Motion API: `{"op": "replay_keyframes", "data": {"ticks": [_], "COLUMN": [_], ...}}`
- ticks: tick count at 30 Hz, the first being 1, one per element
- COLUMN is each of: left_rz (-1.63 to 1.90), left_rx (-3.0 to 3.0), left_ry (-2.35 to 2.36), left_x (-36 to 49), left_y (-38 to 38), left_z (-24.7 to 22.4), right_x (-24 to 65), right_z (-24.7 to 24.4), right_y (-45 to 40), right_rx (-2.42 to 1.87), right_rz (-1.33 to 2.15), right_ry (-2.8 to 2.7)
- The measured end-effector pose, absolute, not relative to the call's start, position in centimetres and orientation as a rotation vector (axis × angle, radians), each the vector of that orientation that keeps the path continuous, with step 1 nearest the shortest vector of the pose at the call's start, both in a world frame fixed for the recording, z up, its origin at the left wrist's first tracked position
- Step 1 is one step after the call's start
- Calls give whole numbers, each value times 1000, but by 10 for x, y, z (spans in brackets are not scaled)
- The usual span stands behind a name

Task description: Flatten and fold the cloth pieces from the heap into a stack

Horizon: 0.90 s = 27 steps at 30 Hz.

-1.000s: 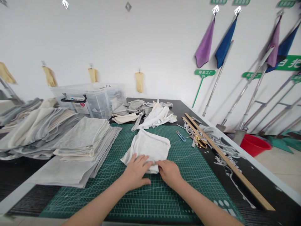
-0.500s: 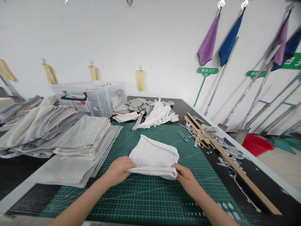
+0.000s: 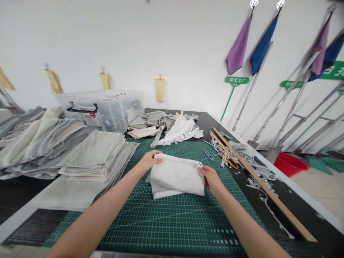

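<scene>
A folded white cloth (image 3: 177, 176) lies on the green cutting mat (image 3: 166, 222) in front of me. My left hand (image 3: 152, 159) pinches its far left corner between thumb and fingers. On the far right corner my right hand (image 3: 211, 176) grips the edge, thumb on top. The front edge of the cloth rests near the mat, with a lower layer showing at the left and front. To the left stands a stack of folded grey cloths (image 3: 88, 152), apart from my hands.
Wooden strips (image 3: 258, 179), fabric scraps (image 3: 259, 163), gold-handled scissors (image 3: 230, 161) and blue thread snips (image 3: 208, 154) lie at the right. At the back are crumpled cloths (image 3: 180, 129) and a clear plastic bin (image 3: 107, 111). More piled cloths (image 3: 45, 143) lie far left.
Both hands have moved from the cloth's near edge to its far edge, the left hand farthest. The cloth has turned over, and its near edge now lies lower toward me.
</scene>
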<state>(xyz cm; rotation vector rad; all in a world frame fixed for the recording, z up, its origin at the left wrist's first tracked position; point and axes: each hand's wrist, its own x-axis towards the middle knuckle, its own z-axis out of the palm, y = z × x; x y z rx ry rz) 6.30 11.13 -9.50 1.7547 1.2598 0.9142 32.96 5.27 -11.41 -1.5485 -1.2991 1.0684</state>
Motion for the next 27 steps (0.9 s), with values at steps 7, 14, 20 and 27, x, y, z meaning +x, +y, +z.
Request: {"op": "replay_keyframes", "data": {"ticks": [7, 14, 20, 27], "left_rz": [867, 924, 1254, 1469], "left_rx": [1831, 1871, 1853, 1763], "left_ry": [1402, 1407, 1345, 1004], "left_x": [71, 69, 70, 67], "left_y": [140, 136, 136, 119], "left_z": [-136, -122, -47, 51], "right_x": [335, 343, 338, 333], "right_z": [-126, -116, -50, 30], "right_y": [76, 74, 77, 73], "right_rx": [-1615, -1524, -1270, -987], "right_rz": [774, 870, 781, 763], "right_ry": [-1520, -1753, -1600, -1487]}}
